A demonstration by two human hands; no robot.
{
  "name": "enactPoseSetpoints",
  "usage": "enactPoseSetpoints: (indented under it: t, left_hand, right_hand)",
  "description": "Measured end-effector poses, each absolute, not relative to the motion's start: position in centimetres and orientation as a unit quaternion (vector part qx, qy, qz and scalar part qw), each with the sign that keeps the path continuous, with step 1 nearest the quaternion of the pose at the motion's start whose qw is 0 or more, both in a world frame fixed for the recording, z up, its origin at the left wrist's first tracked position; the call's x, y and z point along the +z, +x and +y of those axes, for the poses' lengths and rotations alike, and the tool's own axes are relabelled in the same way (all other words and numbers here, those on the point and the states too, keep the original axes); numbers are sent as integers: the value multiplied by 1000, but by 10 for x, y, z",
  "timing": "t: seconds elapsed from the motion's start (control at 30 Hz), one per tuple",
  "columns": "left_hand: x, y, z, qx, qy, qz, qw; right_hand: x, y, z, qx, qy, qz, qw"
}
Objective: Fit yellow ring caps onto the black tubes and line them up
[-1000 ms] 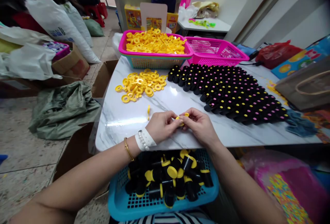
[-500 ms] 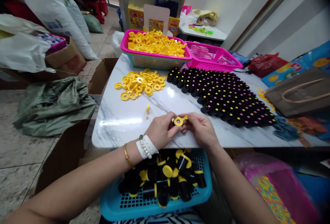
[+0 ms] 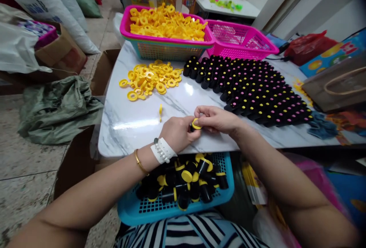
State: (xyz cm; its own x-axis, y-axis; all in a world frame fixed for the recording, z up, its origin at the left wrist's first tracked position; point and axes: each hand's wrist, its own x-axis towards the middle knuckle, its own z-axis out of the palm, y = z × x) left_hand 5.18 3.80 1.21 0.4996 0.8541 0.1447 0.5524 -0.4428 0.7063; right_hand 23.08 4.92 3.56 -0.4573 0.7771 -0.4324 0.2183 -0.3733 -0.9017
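Observation:
Near the table's front edge, my left hand (image 3: 179, 133) is closed around a small black cylinder with a yellow ring-shaped cap (image 3: 196, 124); most of the cylinder is hidden by the fingers. My right hand (image 3: 217, 120) presses its thumb on the top of that cap, fingers curled behind it. A single yellow ring piece (image 3: 160, 112) lies left of my hands. Beyond it spreads a loose pile of yellow ring pieces with tabs (image 3: 154, 78). Black cylinders with pink or yellow centres (image 3: 251, 88) stand in tight rows to the right.
A blue basket (image 3: 231, 194) on my lap holds capped black cylinders. At the table's back stand a pink basket (image 3: 124, 27) heaped with yellow pieces and another pink basket (image 3: 265, 46). A brown paper bag (image 3: 328, 92) sits at right, sacks (image 3: 60, 103) on the floor at left.
My right hand has shifted from holding the yellow piece's tab at the side to pressing on the cap from above. The view has tilted down somewhat.

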Motion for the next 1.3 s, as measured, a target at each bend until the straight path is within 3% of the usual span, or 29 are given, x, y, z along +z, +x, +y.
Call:
enactPoseSetpoints:
  t: [0.1, 0.23, 0.3, 0.53, 0.77, 0.83, 1.03, 1.17, 1.3]
  left_hand:
    - [19, 50, 35, 226, 818, 428, 310]
    - [22, 22, 3, 221, 845, 398, 280]
    - [19, 1, -19, 220, 854, 397, 253]
    - [32, -39, -38, 155, 865, 408, 247]
    - [31, -36, 55, 241, 767, 578, 139]
    - [30, -25, 78, 235, 768, 573, 163]
    - [33, 55, 76, 276, 703, 434, 490]
    - [32, 103, 64, 327, 728, 353, 489]
    - [24, 134, 74, 317, 781, 378, 384]
  right_hand:
    - [27, 232, 32, 654, -465, -531, 270]
    - [9, 235, 15, 595, -437, -508, 442]
    - [4, 234, 13, 574, -433, -494, 488]
    - [5, 230, 14, 557, -445, -517, 473]
    - [-1, 225, 10, 509, -484, -547, 456]
    - [-2, 221, 12, 485, -496, -541, 475]
    - [5, 213, 14, 531, -455, -437, 565]
    - [8, 225, -3, 544, -440, -321, 639]
    - [6, 261, -28, 478, -495, -266, 675]
